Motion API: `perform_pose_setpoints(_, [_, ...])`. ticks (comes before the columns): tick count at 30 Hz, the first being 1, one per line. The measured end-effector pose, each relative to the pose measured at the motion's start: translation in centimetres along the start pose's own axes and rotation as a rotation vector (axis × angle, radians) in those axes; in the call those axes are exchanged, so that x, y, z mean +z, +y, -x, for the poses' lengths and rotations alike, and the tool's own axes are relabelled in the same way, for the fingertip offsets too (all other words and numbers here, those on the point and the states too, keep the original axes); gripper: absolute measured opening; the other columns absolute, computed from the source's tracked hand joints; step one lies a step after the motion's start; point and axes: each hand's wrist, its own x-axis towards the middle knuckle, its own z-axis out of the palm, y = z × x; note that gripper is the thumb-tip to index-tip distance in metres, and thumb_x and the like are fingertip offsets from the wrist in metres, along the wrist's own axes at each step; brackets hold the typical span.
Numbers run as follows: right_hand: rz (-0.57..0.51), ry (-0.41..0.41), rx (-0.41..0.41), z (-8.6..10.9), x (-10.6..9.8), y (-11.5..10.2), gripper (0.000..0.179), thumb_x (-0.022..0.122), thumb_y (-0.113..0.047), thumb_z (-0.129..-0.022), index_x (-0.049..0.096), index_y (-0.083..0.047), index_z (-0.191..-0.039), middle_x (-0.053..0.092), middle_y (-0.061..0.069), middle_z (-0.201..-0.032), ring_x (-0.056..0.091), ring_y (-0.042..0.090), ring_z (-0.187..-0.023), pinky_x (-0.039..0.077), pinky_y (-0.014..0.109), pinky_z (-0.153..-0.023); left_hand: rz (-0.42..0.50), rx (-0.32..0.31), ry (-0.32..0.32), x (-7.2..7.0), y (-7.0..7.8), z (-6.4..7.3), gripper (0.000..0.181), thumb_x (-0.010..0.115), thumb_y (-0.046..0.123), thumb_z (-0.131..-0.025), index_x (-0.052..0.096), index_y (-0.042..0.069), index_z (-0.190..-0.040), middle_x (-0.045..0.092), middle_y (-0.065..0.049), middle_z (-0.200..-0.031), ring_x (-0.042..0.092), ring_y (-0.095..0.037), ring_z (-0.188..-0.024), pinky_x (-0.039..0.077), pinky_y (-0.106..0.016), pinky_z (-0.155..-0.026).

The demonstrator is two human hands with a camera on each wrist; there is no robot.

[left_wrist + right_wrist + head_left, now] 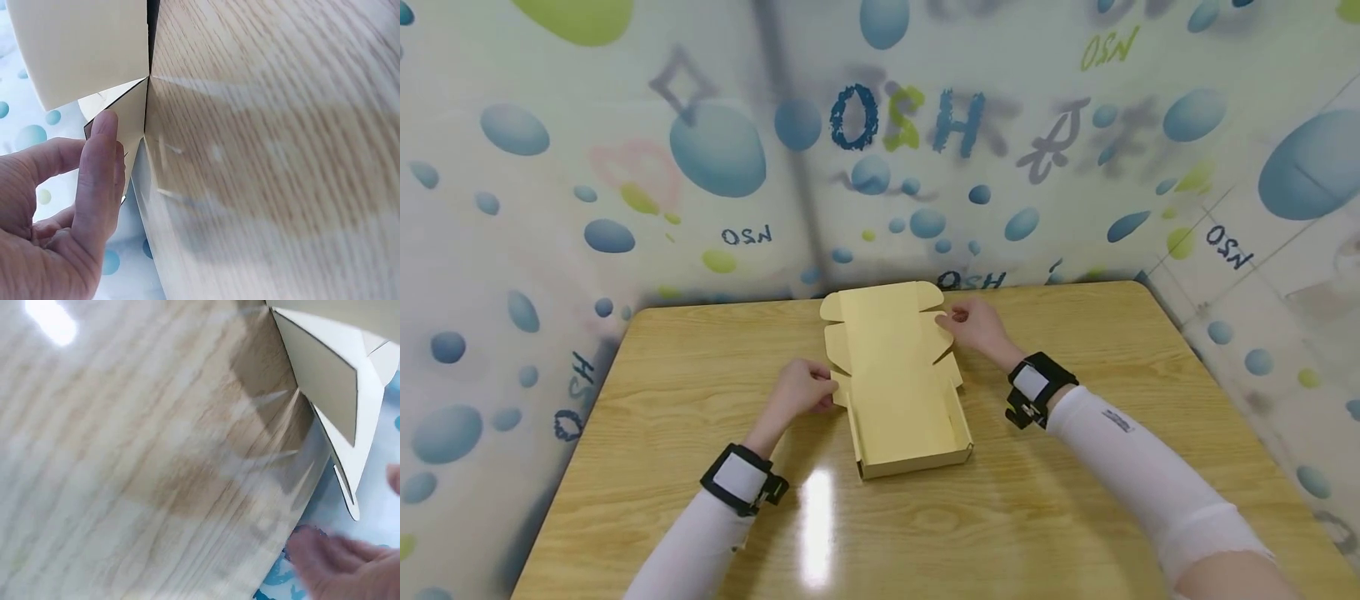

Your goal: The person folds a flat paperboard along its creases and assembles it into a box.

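Observation:
An unfolded yellowish cardboard box (887,367) lies on the table, its walled end toward me and its long lid part stretched away. My left hand (797,387) pinches a small side flap (128,119) on the left edge between thumb and fingers; in the left wrist view that flap stands at an angle. At the right edge, my right hand (977,327) is beside the upper side flap (934,335). The right wrist view shows its blurred fingers (312,550) apart from the thumb, with nothing between them. There the right-hand flaps (325,381) stand partly raised.
The wood-grain table (700,358) reaches back to a patterned wall covering (887,208) with blue and green spots and letters. A bright light reflection lies on the table in front of the box, to the left.

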Motion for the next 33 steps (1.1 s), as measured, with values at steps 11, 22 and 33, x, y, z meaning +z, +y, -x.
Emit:
perform_pose_setpoints(11, [0.115,-0.019,0.035,3.2,-1.6,1.5,0.115,0.042,-0.072,-0.102,-0.018,0.004,-0.163,-0.025,0.03,-0.171,-0.029,0.048,-0.158,-0.007,0.067,-0.132,0.008,-0.001,-0.003,-0.2,0.0,-0.2,0.021,0.061,0.0,-0.094,0.068,-0.012,-0.11,0.075,-0.015,-0.078,0.071,-0.011,-0.06,0.063,-0.028,-0.058])
perform_pose_setpoints(22, [0.126,-0.069,-0.009,4.8,-1.3,2.6,0.089,0.048,-0.055,-0.108,0.024,0.012,-0.161,0.037,0.039,-0.162,0.038,0.053,-0.151,0.038,0.065,-0.122,-0.012,-0.006,-0.002,-0.2,-0.3,-0.3,0.027,0.061,0.001,-0.095,0.067,-0.014,-0.116,0.078,-0.025,-0.088,0.072,-0.012,-0.062,0.064,-0.028,-0.059])
perform_pose_setpoints(33, [0.053,-0.135,-0.073,4.1,-0.2,2.0,0.03,0.063,-0.025,-0.103,0.079,0.001,-0.102,0.077,0.017,-0.078,0.07,0.025,-0.068,0.048,0.026,-0.061,-0.024,-0.02,0.0,0.0,0.1,-0.4,0.027,0.062,0.004,-0.095,0.069,-0.011,-0.116,0.078,-0.021,-0.088,0.071,-0.01,-0.061,0.062,-0.026,-0.057])
